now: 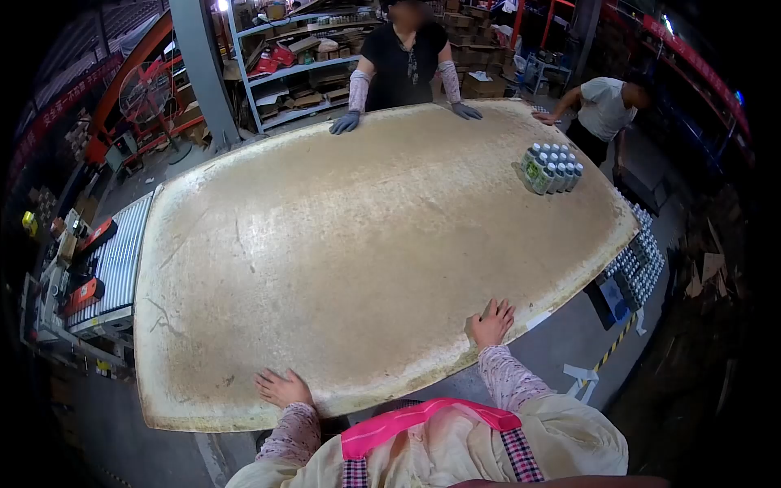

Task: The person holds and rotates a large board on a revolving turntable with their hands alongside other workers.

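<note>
Both my hands rest on the near edge of a large worn tan tabletop. My left hand lies flat near the front left, its fingers spread and nothing held. Further right, my right hand is pressed to the surface with fingers apart, also holding nothing. A pack of several small bottles with pale caps and green labels stands at the far right of the tabletop, well beyond my right hand.
Across the table a person with grey gloves leans on the far edge. Another person in a white shirt bends at the right corner. Many capped bottles stand below the right edge. A roller conveyor adjoins the left side; shelves stand behind.
</note>
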Available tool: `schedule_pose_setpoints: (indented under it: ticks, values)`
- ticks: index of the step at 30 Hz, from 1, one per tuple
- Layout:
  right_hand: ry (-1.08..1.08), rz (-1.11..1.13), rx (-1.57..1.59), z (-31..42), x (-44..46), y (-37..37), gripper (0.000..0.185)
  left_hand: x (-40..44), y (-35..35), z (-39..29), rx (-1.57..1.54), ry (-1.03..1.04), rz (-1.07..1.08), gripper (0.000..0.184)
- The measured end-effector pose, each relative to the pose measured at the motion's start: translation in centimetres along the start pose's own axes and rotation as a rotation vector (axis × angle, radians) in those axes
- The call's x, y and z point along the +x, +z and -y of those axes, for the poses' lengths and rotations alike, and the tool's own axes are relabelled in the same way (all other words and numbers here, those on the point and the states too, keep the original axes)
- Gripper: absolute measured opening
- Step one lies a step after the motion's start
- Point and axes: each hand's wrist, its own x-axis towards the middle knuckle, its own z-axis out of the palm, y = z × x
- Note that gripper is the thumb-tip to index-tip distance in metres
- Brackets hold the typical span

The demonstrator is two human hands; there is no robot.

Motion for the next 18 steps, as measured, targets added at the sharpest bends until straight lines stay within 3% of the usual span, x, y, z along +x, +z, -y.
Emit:
schedule_pose_setpoints:
  ticks: [18]
  values:
    - [-0.024, -0.051, -0.014, -0.4, 0.1, 0.7, 0.076, 0.1, 0.2, 0.2, 0.0, 0.002, 0.012, 0.074]
